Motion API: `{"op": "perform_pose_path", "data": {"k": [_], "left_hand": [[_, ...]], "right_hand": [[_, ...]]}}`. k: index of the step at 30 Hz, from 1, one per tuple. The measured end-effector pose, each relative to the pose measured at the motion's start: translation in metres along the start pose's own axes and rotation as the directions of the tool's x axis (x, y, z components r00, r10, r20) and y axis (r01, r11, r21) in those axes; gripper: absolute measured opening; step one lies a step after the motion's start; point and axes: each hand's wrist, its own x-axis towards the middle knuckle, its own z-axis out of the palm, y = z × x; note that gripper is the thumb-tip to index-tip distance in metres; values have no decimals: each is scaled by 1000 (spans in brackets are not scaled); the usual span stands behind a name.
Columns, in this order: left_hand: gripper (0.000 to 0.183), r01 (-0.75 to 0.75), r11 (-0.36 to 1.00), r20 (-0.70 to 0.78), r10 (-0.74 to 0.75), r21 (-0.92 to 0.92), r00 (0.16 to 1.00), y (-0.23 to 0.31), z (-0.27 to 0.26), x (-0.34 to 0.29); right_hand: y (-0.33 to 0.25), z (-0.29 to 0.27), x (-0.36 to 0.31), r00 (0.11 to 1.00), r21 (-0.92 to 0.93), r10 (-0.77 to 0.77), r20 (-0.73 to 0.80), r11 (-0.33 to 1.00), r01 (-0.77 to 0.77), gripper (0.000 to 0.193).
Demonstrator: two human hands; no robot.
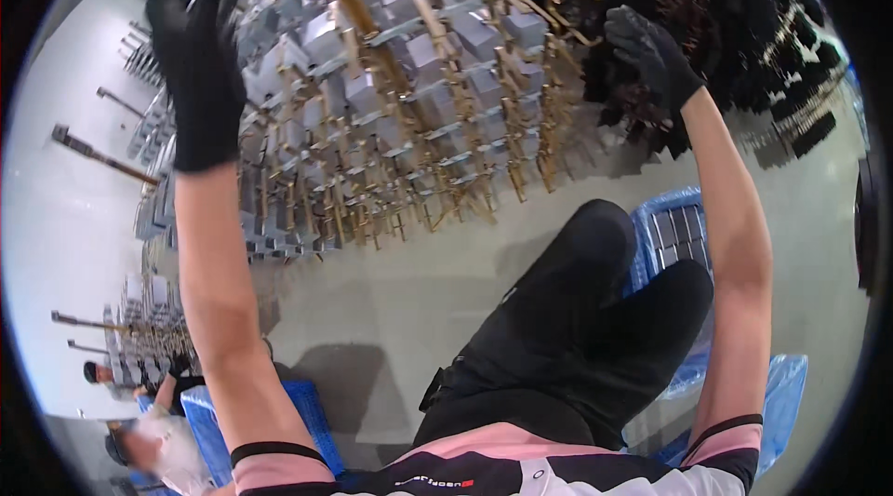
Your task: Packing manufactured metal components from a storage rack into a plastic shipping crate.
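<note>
My left hand (197, 63), in a black glove, is raised at the upper left with its fingers apart. Nothing shows in it, and it overlaps the left side of a large hanging rack (358, 17). Rows of grey box-shaped parts (431, 57) sit on the rack among brass-coloured prongs. At the upper right my right hand (654, 59), also black-gloved, reaches beside the rack's right edge with loosely bent fingers. No held thing is visible there. Behind it hangs a dense mass of dark parts (726, 59).
Beside my right knee stands a blue plastic-lined crate (642, 245) holding a slatted grey item (681, 234). Another blue crate (312, 417) is by my left arm. At the lower left are co-workers (172, 440) near further racks (149, 310). Brass bars (102, 154) jut out on the left.
</note>
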Motion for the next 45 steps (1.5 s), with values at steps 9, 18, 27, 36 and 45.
{"op": "perform_pose_path", "data": {"k": [9,18,27,36,45], "left_hand": [[44,578,582,390,-428,-572,816,11,106,74],[18,632,507,70,-746,-586,663,9,181,64],[35,671,-173,560,-714,-721,419,18,150,80],[33,690,122,447,-679,-714,582,-3,165,72],[36,586,-233,588,-604,-776,539,-1,123,68]], "right_hand": [[12,50,72,985,410,-5,171,910,-66,48],[-1,89,41,1000,320,20,13,947,-23,41],[14,86,-8,984,221,-161,-71,960,173,54],[8,125,-142,978,136,-194,-70,970,202,75],[-21,234,-266,920,-488,-282,273,783,385,91]]}}
